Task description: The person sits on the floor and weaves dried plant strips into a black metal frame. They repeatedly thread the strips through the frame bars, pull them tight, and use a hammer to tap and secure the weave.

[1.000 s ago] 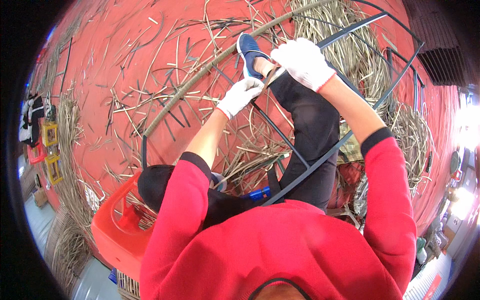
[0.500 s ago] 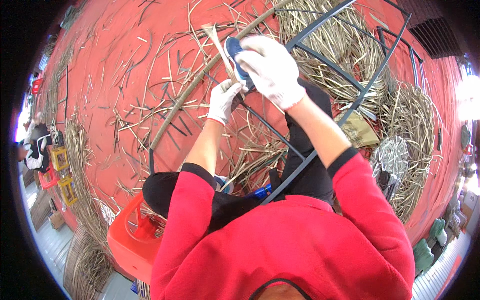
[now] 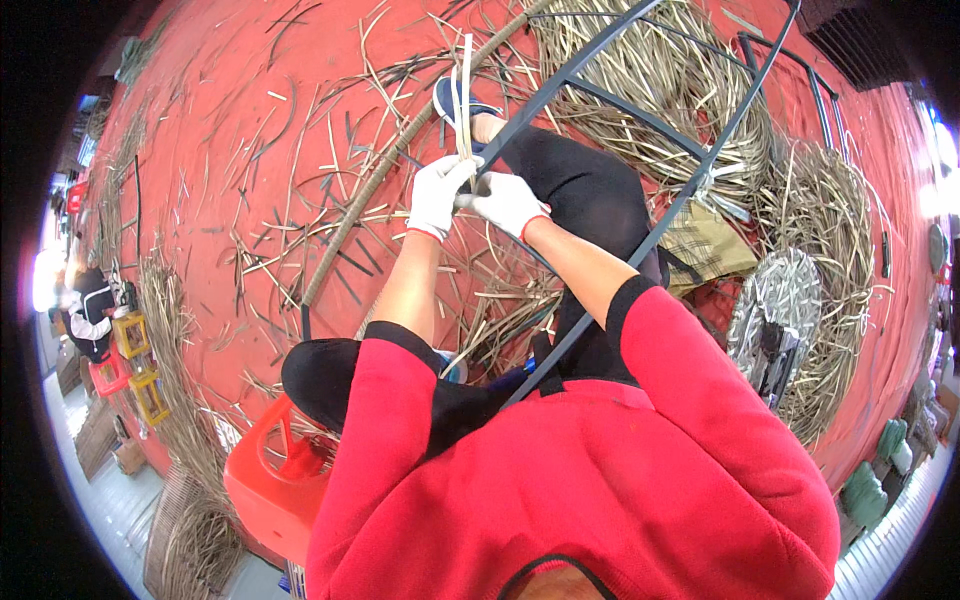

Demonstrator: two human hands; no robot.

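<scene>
White knit gloves cover both my hands. My left hand (image 3: 437, 195) pinches a few pale flat strips (image 3: 464, 100), whose free ends stand up beyond the fingers. Close against it, my right hand (image 3: 508, 202) has its thumb and fingers pressed together at the lower part of the strips, beside a thin dark bar. What exactly lies between the right fingertips is hidden. A dark metal frame (image 3: 635, 116) leans across my legs, its long bars running away from me. A rod wrapped in tan strip (image 3: 350, 222) curves along the frame's left side.
Big heaps of tan strips (image 3: 650, 60) lie at the far right, with loose offcuts over the red floor covering (image 3: 220, 120). An orange-red plastic stool (image 3: 265, 490) stands at my left. Plaid cloth (image 3: 710, 245) lies to the right. Another person (image 3: 90, 315) is at far left.
My right hand has come down from above the strips to beside my left hand, its fingers now closed. The strips stand more upright. The frame has shifted slightly left.
</scene>
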